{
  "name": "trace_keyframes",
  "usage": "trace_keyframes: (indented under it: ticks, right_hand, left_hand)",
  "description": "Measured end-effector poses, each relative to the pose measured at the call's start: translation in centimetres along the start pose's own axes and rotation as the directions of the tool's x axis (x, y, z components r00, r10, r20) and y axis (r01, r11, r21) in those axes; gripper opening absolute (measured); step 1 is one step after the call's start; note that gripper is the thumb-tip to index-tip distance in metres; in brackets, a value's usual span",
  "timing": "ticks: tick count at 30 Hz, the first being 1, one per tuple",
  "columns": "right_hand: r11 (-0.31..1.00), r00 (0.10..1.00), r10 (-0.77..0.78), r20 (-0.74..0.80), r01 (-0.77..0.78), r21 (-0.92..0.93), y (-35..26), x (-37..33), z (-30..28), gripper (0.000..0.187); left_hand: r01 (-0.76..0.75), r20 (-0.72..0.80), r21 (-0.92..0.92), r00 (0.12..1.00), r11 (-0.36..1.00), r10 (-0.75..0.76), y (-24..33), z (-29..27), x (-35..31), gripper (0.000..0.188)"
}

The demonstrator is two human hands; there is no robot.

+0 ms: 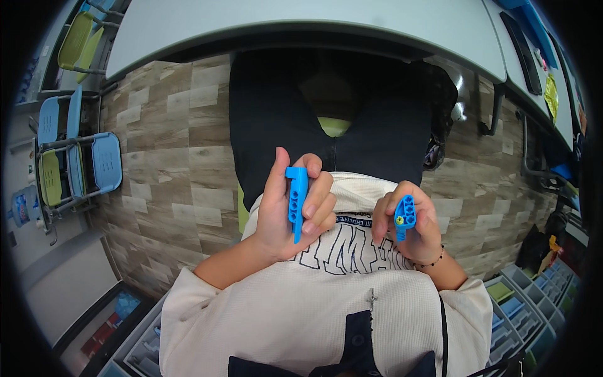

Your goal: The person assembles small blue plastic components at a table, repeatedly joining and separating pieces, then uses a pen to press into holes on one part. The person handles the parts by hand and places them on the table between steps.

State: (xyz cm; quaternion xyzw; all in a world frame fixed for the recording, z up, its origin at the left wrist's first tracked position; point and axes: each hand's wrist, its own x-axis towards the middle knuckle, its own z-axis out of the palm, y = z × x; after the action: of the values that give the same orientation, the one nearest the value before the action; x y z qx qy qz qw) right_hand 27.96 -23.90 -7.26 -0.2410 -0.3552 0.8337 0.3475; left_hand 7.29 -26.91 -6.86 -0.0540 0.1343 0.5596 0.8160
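In my left hand (308, 201), palm up with the fingers curled, rests a long blue plastic building piece (295, 204). It has a row of round holes, a hooked block at its far end and a narrow tip toward my wrist. My right hand (418, 217) is closed around a shorter blue plastic building piece (409, 210), a rounded wedge with holes. A small yellow-green pin (399, 220) sits in one of its holes, and a ribbed stub points toward me. The two pieces are apart, both held above my lap.
A white table (301, 12) stands ahead beyond my knees. Folded blue and green chairs (107, 162) lean at the left. At the lower right are grey trays with compartments (518, 301) holding coloured parts. A dark flat object (522, 53) lies on the right-hand table.
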Motion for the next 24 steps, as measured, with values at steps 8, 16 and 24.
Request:
trace_keyframes:
  ticks: [8, 16, 24]
  right_hand:
    - [0.589, 0.868, -0.224, 0.443, 0.483, -0.648, -1.3, 2.1, 1.3, 0.036]
    - [0.856, 0.912, -0.157, 0.379, 0.317, -0.408, -0.8, 2.5, 1.8, 0.039]
    - [0.957, 0.966, 0.125, 0.227, -0.178, 0.228, -0.9, 1.8, 1.5, 0.044]
  left_hand:
    - [-0.076, 0.039, -0.001, 0.996, 0.997, 0.076, 0.7, 0.9, 0.3, 0.051]
    - [-0.171, -0.064, 0.015, 0.983, 0.985, 0.172, 2.2, 2.0, 0.2, 0.051]
    - [-0.237, -0.108, 0.309, 0.953, 0.921, 0.282, 1.7, 2.6, 0.0, 0.053]
